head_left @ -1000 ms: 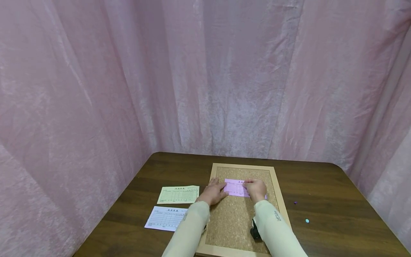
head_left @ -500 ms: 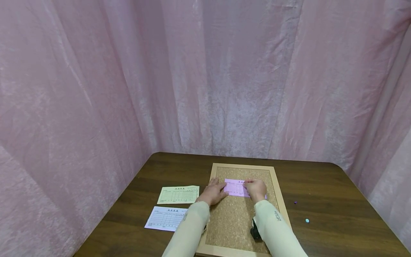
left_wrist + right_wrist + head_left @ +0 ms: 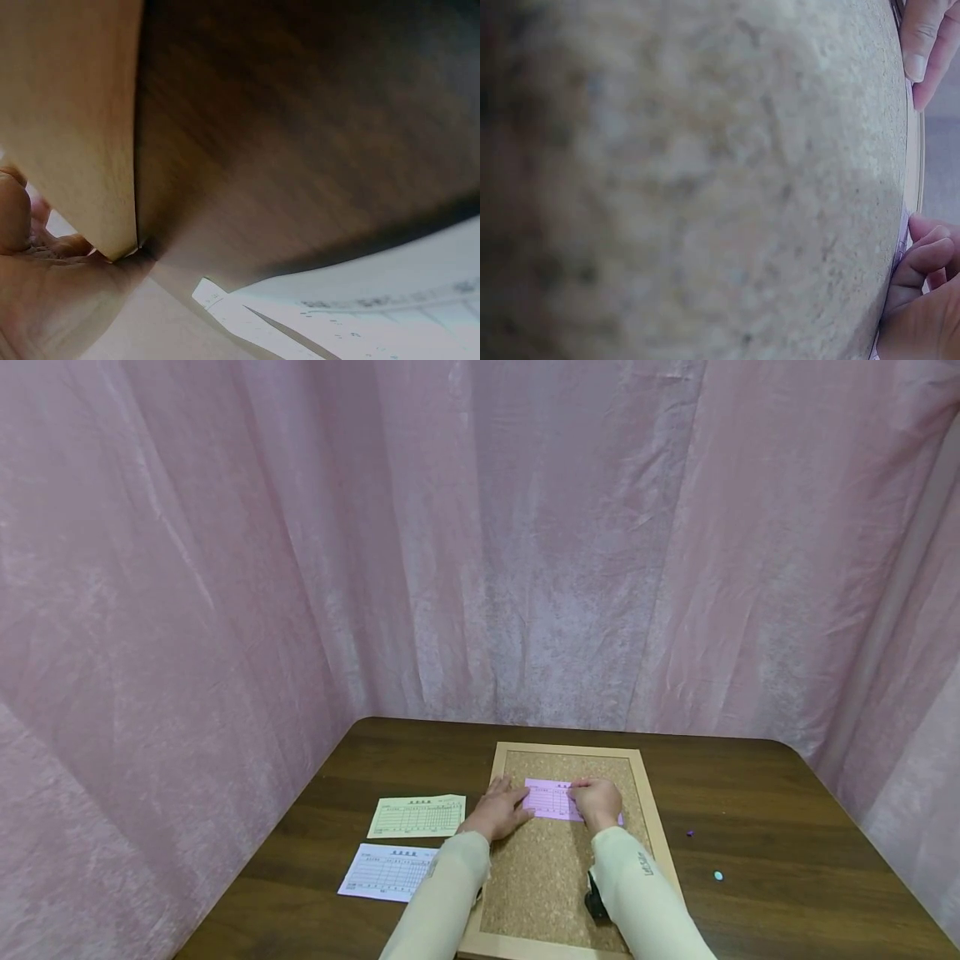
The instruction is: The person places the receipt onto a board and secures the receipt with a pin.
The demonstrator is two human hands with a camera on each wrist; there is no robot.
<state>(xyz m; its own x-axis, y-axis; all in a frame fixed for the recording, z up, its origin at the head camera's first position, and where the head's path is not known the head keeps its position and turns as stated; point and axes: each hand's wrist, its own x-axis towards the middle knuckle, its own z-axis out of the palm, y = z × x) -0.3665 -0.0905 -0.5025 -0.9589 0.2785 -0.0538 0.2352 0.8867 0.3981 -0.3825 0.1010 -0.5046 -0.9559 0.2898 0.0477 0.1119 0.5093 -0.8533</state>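
Note:
A pink printed form slip (image 3: 547, 799) lies on the cork board (image 3: 547, 877), which has a pale wooden frame. My left hand (image 3: 495, 810) rests on the board's left side with fingers spread, thumb and index fingertips at the slip's left edge. Over the slip's right half, my right hand (image 3: 597, 803) bends its fingers, thumb and index fingertips together on the paper near its top middle. I cannot tell what is between those fingertips. The right wrist view shows curled right fingers (image 3: 926, 259) against the slip's purple edge (image 3: 902, 240).
Left of the board lie a green form slip (image 3: 417, 817) and a white one (image 3: 386, 870), the latter partly behind the left sleeve. A small purple piece (image 3: 690, 833) and a small light blue piece (image 3: 718, 876) sit on the brown table (image 3: 780, 827) at right. Pink curtains hang behind.

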